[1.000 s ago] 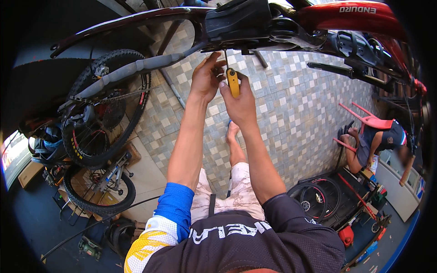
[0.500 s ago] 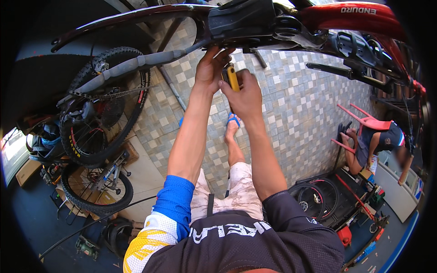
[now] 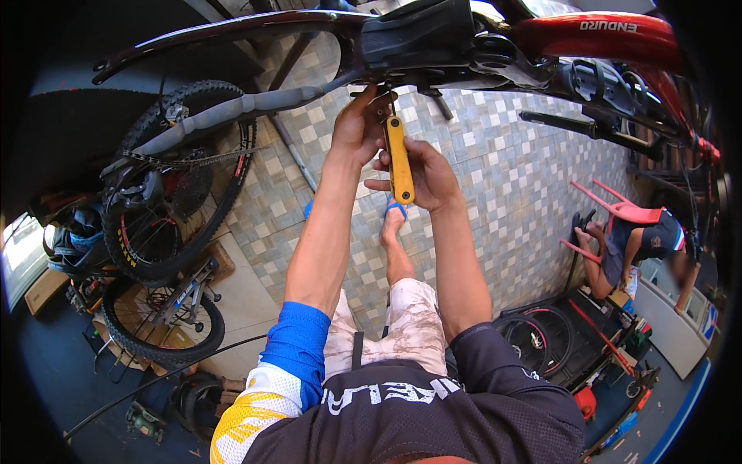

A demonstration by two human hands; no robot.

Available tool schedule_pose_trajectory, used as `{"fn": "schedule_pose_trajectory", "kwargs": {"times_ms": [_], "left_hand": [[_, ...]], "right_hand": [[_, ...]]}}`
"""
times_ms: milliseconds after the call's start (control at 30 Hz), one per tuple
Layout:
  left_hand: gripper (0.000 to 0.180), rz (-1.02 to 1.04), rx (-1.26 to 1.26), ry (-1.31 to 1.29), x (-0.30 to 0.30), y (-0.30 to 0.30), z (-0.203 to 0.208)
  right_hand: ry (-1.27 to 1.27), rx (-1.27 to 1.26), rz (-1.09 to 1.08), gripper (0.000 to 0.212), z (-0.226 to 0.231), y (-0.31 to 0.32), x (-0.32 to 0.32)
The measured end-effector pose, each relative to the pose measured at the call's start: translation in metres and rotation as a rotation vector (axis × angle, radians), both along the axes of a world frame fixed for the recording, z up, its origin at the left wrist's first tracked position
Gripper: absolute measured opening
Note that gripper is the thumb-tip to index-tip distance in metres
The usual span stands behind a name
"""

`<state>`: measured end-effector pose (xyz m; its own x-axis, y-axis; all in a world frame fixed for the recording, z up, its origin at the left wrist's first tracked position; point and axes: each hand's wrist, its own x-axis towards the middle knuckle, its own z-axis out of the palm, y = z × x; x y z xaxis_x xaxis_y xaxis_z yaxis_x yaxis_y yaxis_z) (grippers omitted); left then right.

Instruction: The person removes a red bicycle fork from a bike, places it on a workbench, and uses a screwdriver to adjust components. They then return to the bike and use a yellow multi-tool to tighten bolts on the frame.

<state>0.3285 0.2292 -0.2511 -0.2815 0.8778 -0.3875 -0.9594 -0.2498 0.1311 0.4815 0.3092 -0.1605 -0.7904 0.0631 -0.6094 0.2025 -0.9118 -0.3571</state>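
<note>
A red and black bicycle frame (image 3: pixel 587 35) hangs across the top of the view. My right hand (image 3: pixel 433 174) holds a yellow folding hex key set (image 3: pixel 399 158), fingers behind its long body. One thin key sticks out of the tool's upper end and reaches up to the frame's underside. My left hand (image 3: pixel 359 127) is beside that key, right under the frame, with its fingers bent together near the key's tip. What those fingers pinch is hidden. A grey wrapped chainstay (image 3: pixel 247 103) runs left from just above my left hand.
On the left, bicycle wheels (image 3: pixel 182 185) with knobbly tires lean together. A black hose (image 3: pixel 154 383) crosses the floor below them. To the right, another person (image 3: pixel 645 243) bends over by a pink chair (image 3: pixel 630 210). More wheels (image 3: pixel 541 332) and tools lie at the lower right.
The yellow hex key set has turned to hang more upright with its broad side showing. My right hand has moved slightly lower and to the right, its fingers loosened; my left stays by the frame.
</note>
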Motion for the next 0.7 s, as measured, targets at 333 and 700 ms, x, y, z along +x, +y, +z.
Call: {"fn": "schedule_pose_trajectory", "kwargs": {"times_ms": [333,700], "left_hand": [[0.033,0.14,-0.035,0.101,0.007,0.011,0.021],[0.04,0.117,-0.06,0.086,0.012,0.014,0.026]], "right_hand": [[-0.442,1.465,0.079,0.044,0.013,-0.031,-0.013],[0.024,0.038,-0.084,0.051,-0.001,0.003,0.009]]}}
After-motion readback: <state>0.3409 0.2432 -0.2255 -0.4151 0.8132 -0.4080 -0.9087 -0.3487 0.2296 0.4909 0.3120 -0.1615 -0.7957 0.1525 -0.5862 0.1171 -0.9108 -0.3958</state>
